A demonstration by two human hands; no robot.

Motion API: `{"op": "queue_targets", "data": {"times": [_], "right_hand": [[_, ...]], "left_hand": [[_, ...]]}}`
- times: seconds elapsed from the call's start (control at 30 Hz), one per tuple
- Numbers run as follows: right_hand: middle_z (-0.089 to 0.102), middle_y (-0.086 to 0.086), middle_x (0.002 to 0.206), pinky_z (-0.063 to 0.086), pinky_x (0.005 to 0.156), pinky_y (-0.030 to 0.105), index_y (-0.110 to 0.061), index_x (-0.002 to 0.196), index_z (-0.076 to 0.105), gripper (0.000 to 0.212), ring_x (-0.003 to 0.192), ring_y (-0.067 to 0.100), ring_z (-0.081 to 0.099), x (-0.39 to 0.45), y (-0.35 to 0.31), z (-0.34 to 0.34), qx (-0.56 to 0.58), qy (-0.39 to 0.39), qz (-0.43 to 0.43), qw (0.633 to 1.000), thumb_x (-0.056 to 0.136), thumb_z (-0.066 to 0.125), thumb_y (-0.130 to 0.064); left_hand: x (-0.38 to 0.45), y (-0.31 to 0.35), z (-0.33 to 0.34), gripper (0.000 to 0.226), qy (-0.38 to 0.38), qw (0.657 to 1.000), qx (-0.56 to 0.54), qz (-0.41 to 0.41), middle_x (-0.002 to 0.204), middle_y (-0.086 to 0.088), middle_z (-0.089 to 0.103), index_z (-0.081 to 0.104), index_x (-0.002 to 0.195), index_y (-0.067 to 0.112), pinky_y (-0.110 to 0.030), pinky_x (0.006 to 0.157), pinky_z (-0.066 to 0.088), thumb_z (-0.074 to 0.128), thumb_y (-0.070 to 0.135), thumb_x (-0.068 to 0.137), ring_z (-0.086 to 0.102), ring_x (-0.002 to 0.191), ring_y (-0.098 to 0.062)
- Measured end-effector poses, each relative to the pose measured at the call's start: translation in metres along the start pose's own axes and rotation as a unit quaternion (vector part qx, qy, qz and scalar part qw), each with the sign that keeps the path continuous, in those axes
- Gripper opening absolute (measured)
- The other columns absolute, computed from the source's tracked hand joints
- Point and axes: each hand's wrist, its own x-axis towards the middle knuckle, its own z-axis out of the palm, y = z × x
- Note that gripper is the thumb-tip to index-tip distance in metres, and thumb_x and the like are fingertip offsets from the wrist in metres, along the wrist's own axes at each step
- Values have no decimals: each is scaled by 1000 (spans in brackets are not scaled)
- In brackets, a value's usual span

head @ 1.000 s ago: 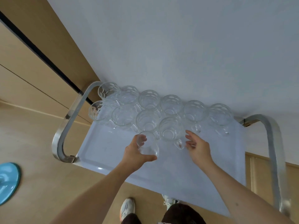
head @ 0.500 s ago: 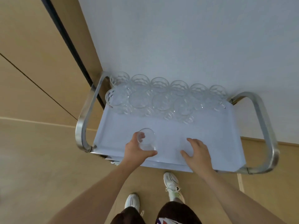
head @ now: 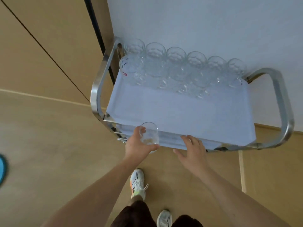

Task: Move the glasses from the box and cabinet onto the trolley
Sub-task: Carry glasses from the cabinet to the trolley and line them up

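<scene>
So we're looking down at the trolley (head: 188,112), pale blue top with chrome handles at each end, parked against a white wall (head: 196,22). Our left hand (head: 136,145) has its fingers (head: 142,129) wrapped round a clear tumbler (head: 149,135), thumb under the base side, held just at the near edge of the trolley, half over the floor. We can't tell if the glass touches the tray edge or floats just off it. Our right hand (head: 192,149) is spread loose, fingers straight, holding nothing, fingertips over the near edge. The rest of the glasses (head: 177,68) sit bunched along the far side in two rows; they're transparent and overlap, so an exact count is hard, and the handles on the front ones blur together. Something blue (head: 2,169) is cut off at the left border, no idea what. White sneakers (head: 138,182) on the tan floor below.
</scene>
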Motion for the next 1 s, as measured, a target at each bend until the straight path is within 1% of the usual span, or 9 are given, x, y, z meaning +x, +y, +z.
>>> {"op": "queue_targets", "data": {"times": [0.1,0.2,0.37,0.47,0.53,0.67,0.8,0.87,1.0], "right_hand": [[41,4,156,28,117,43,-24,153,41,69,144,28,32,-7,13,20,6,-5,-9,1000,94,59,-57],[37,4,158,29,118,45,-26,154,37,71,145,28,30,-5,32,49,9,-15,-24,1000,95,56,-59],[42,8,155,33,113,47,-24,152,42,72,142,33,35,18,72,103,24,14,-16,999,92,61,-58],[43,10,154,34,111,47,-23,152,42,71,141,34,35,38,93,131,34,40,-20,998,92,61,-57],[44,10,153,33,111,47,-23,151,43,71,140,35,35,50,105,148,37,53,-21,998,92,62,-56],[43,9,153,32,112,46,-23,151,43,71,140,34,35,78,119,176,41,83,-35,995,91,62,-55],[44,8,153,34,112,46,-23,151,42,73,139,34,37,111,124,193,35,126,-49,990,90,63,-56],[46,8,151,35,112,46,-23,151,43,73,138,35,39,126,127,201,40,150,-52,986,89,65,-55],[49,9,149,37,110,45,-23,149,45,73,136,35,40,155,132,215,46,207,-71,975,87,67,-54]], "left_hand": [[-11,-24,13,77,9,1000,16,-11,117,22,60,51,120,37,-33,100,48,96,36,58,59,114,-9],[-15,-48,34,81,10,999,35,-5,119,24,60,51,123,38,-30,98,48,95,39,56,58,113,-5],[1,-87,81,76,5,999,50,16,116,23,58,48,118,39,-30,92,48,95,37,58,59,111,-8],[19,-106,108,78,19,997,56,48,115,25,57,48,120,39,-30,92,46,95,39,58,57,110,-6],[34,-116,124,78,23,996,52,67,115,25,57,48,120,37,-30,88,45,95,41,58,55,109,-4],[65,-129,148,75,31,993,56,104,113,23,57,48,118,35,-20,77,41,94,42,60,55,107,-5],[102,-136,163,76,47,983,66,167,112,20,59,48,117,33,-26,84,45,95,42,58,57,106,-9],[121,-136,169,75,55,977,66,192,110,20,59,48,115,33,-25,81,44,95,42,57,58,106,-8],[157,-136,178,74,91,964,47,244,104,22,59,48,110,31,-28,80,47,97,41,55,61,102,-7]]}}
